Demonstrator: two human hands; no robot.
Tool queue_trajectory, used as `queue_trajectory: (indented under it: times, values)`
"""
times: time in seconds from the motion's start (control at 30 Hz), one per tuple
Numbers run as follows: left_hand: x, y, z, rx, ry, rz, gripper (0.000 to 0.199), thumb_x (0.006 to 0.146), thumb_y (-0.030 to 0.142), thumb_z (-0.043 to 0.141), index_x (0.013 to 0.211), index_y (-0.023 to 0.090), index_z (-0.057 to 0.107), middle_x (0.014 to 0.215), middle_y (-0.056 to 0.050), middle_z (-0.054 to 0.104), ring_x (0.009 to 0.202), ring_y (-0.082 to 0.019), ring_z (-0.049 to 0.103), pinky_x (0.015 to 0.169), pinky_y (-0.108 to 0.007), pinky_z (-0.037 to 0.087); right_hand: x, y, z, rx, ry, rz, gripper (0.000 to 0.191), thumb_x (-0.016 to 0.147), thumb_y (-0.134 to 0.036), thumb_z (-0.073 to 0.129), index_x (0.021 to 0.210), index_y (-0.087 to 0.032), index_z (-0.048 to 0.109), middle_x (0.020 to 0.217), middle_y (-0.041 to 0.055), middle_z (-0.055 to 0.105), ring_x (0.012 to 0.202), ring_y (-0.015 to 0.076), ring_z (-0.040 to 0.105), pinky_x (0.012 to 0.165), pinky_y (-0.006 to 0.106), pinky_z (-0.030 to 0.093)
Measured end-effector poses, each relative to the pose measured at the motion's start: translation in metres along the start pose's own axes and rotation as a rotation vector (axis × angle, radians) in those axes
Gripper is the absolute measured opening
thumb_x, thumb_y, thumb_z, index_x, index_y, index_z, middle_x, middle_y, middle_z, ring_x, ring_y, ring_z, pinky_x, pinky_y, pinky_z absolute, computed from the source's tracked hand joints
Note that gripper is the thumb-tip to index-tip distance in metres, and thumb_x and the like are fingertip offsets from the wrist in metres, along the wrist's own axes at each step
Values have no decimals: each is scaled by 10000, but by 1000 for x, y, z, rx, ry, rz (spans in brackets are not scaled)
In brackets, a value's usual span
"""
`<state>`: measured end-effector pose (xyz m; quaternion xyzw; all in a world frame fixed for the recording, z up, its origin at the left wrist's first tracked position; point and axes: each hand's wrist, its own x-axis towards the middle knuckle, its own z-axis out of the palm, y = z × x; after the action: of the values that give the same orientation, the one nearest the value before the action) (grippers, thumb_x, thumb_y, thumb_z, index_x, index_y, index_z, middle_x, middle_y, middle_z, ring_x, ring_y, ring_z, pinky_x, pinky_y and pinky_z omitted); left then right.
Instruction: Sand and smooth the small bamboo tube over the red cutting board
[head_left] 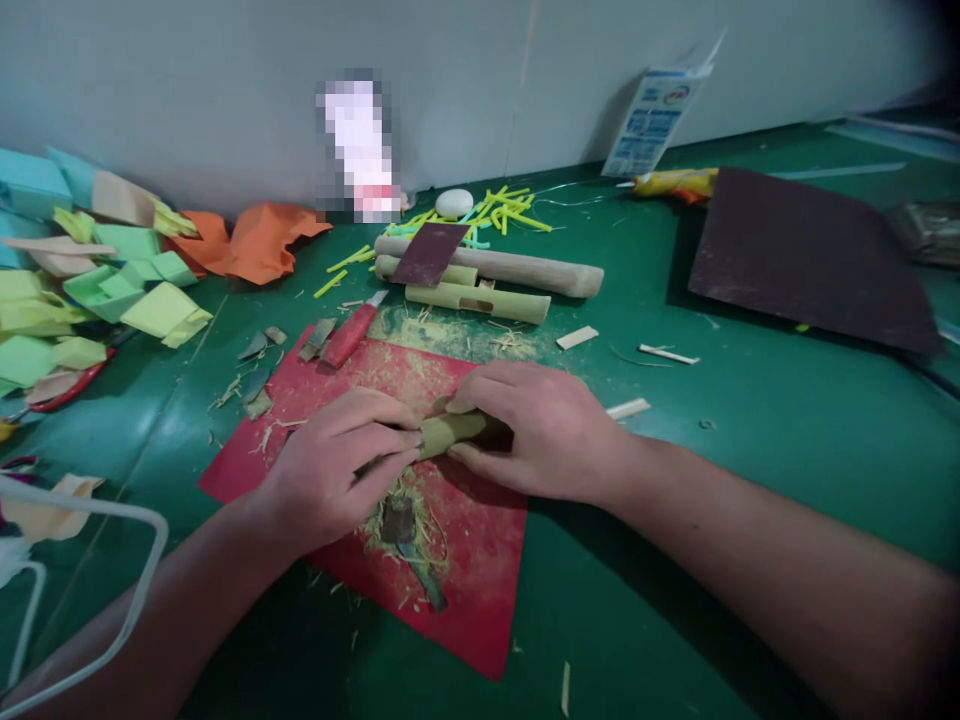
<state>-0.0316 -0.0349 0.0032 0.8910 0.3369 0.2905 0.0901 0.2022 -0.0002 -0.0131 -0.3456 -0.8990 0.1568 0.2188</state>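
A short piece of bamboo tube [442, 434] lies level between my two hands, above a red sheet [480, 570]. My right hand [540, 425] is closed round its right part. The fingers of my left hand [349, 455] pinch at its left end, and something small and dark shows between them; I cannot tell what it is. Bamboo shavings and dark green peelings [420, 570] lie on the sheet below. A red-handled knife [351, 333] rests at the sheet's far edge, its blade pointing away.
Bamboo tubes [540, 272] with a small brown sandpaper piece [431, 254] lie behind the sheet, near yellow sticks [517, 208] and a white egg-shaped object [454, 204]. A large brown sheet [802, 260] is at right. Folded coloured papers [97, 270] crowd the left; a white wire frame [142, 570] is nearer.
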Motion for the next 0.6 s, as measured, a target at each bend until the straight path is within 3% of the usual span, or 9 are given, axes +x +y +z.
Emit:
queue_trajectory:
  times: [0.6]
  values:
    - [2, -1, 3, -6, 19, 48, 83, 869, 97, 620, 845, 139, 687, 897, -69, 712, 870, -167, 665, 808, -282, 552, 2, 0, -1, 5, 18, -6, 197, 772, -334, 639, 896, -182, 643, 821, 29, 648, 746, 161, 563, 608, 263, 330]
